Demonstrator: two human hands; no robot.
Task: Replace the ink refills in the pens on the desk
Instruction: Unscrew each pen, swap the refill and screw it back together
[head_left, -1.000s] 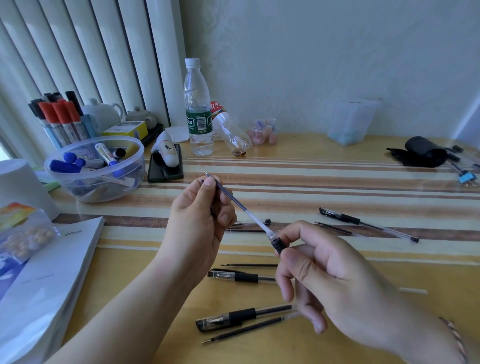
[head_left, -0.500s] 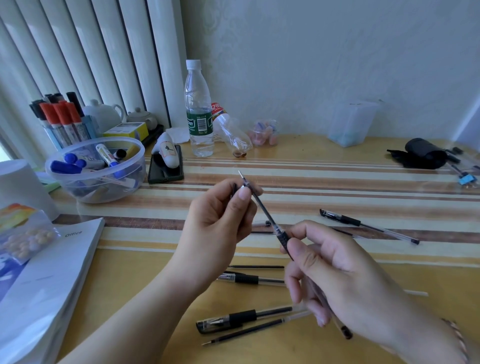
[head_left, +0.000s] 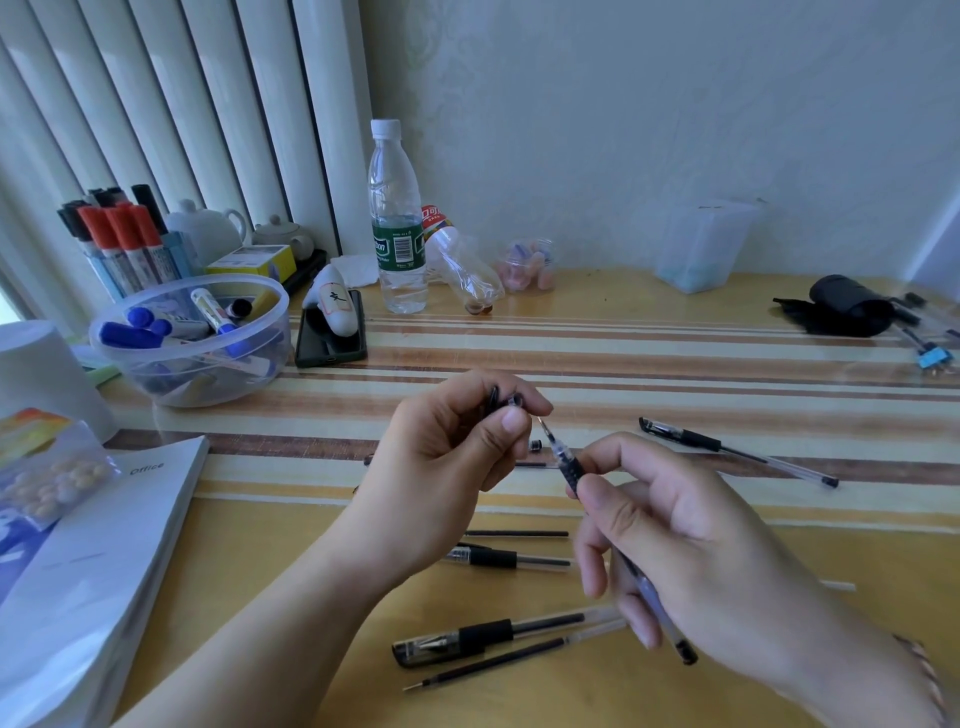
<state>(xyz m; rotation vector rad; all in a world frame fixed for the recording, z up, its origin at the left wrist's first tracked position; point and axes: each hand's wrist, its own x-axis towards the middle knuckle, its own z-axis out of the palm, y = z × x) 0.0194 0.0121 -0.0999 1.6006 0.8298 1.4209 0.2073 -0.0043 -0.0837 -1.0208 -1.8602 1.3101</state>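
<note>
Black-gripped pen (head_left: 570, 467) pinched in right hand (head_left: 691, 540); left hand (head_left: 452, 457) beside its tip grips small cap (head_left: 514, 400)

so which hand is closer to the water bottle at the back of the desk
Left. The left hand is raised over the striped cloth, in front of the water bottle and a little to its right. The right hand is lower and further right, holding a pen.

The right hand (head_left: 691, 540) is covering the pen's (head_left: 566, 462) middle; the left hand's (head_left: 457, 457) curled fingers are hiding most of a small dark piece (head_left: 506, 401).
</note>
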